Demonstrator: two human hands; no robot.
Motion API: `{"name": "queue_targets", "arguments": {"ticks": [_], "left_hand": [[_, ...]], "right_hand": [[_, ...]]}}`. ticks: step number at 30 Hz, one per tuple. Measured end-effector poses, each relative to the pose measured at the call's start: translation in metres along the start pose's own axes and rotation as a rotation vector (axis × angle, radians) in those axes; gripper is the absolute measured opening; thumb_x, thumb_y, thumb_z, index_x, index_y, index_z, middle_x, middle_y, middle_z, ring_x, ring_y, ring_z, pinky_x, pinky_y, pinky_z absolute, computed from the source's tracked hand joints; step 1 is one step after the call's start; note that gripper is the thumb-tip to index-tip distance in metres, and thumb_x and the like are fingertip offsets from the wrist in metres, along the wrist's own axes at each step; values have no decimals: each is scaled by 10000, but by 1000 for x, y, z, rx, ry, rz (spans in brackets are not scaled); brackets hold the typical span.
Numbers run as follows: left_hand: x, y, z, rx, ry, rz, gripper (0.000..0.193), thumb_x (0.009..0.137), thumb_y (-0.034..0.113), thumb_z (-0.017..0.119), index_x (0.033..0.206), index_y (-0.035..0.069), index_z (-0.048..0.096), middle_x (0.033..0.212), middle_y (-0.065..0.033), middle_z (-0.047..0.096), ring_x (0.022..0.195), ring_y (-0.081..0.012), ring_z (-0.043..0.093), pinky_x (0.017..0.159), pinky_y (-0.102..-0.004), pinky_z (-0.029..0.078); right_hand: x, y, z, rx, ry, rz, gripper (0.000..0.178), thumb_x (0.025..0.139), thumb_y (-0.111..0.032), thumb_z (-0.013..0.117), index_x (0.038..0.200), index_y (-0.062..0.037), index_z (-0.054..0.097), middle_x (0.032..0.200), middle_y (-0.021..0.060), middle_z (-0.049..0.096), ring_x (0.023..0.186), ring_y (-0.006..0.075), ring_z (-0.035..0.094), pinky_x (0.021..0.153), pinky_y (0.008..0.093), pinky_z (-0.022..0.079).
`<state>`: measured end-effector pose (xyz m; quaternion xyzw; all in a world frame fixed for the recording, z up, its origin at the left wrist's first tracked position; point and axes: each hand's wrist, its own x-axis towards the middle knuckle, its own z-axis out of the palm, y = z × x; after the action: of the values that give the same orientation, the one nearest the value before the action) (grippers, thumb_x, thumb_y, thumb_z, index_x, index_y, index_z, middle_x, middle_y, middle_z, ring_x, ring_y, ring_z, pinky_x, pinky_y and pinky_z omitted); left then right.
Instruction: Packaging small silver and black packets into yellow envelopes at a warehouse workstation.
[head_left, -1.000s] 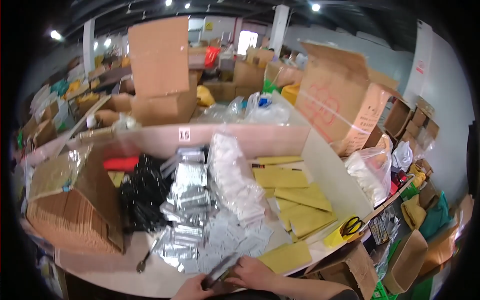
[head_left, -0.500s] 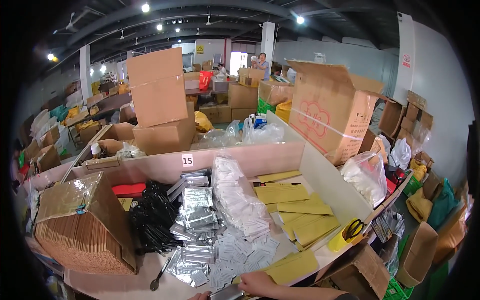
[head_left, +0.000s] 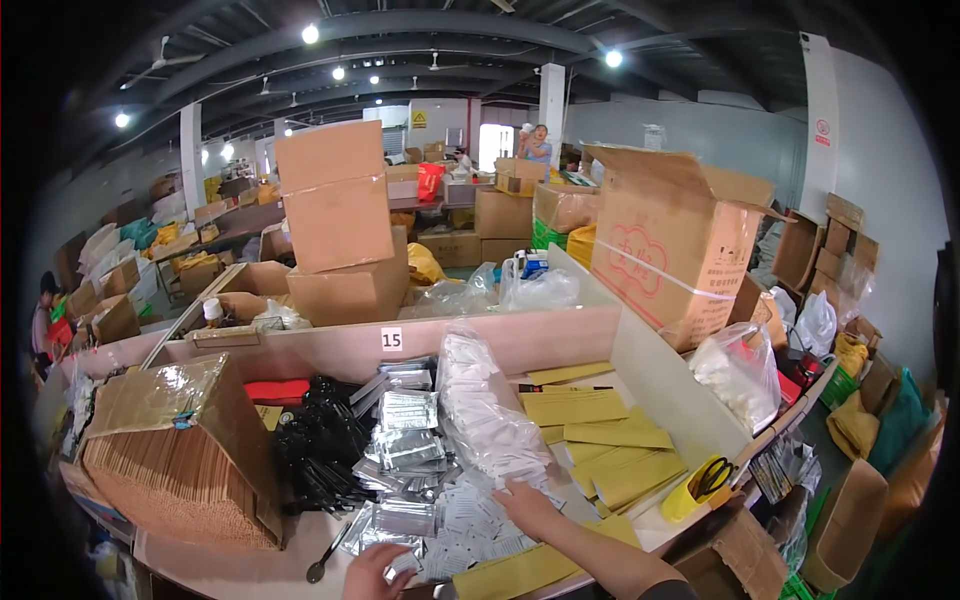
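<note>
My right hand (head_left: 527, 508) reaches forward over loose white printed slips (head_left: 480, 528), its fingers stretched toward them beside a clear bag of more slips (head_left: 480, 400). Nothing shows in its grip. Near the bench's front edge, my left hand (head_left: 374, 574) has its fingers curved and apart, with nothing visible between them. It is nearest to flat silver sachets (head_left: 405, 518), which continue in a heap farther back. Under my right forearm lies a yellow envelope (head_left: 520, 572); more yellow envelopes (head_left: 622, 450) are stacked to the right. A black spoon (head_left: 322, 560) rests left of my left hand.
An open carton of tightly packed brown sheets (head_left: 180, 490) stands at left, beside a pile of black-wrapped spoons (head_left: 318, 440). Low partitions (head_left: 450, 336) border the bench. A yellow holder with scissors (head_left: 682, 500) sits at right. Large cartons (head_left: 660, 250) rise behind; another person (head_left: 538, 148) stands far off.
My right hand has moved up and forward from the front edge to the white slips. Both hands have come away from the silver packet they held. The view has shifted slightly.
</note>
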<state>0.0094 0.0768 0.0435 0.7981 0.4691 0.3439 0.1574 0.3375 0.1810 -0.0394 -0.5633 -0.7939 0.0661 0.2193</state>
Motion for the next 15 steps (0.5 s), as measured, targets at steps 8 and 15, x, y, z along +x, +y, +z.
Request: {"name": "queue_targets", "arguments": {"ticks": [8, 15], "left_hand": [[83, 155, -113, -1461, 129, 516, 324, 1013, 423, 495, 888, 147, 609, 993, -44, 644, 939, -249, 572, 878, -454, 441], [108, 269, -113, -1993, -398, 684, 484, 975, 495, 468, 1068, 38, 599, 1066, -122, 623, 974, -289, 594, 892, -434, 458]], "right_hand": [[3, 7, 12, 24, -124, -28, 177, 888, -132, 538, 1011, -54, 638, 1004, 201, 621, 961, 381, 614, 836, 456, 517], [-9, 2, -15, 13, -112, -65, 176, 859, -160, 602, 993, -66, 669, 1041, 144, 639, 981, 359, 612, 850, 445, 517]]}}
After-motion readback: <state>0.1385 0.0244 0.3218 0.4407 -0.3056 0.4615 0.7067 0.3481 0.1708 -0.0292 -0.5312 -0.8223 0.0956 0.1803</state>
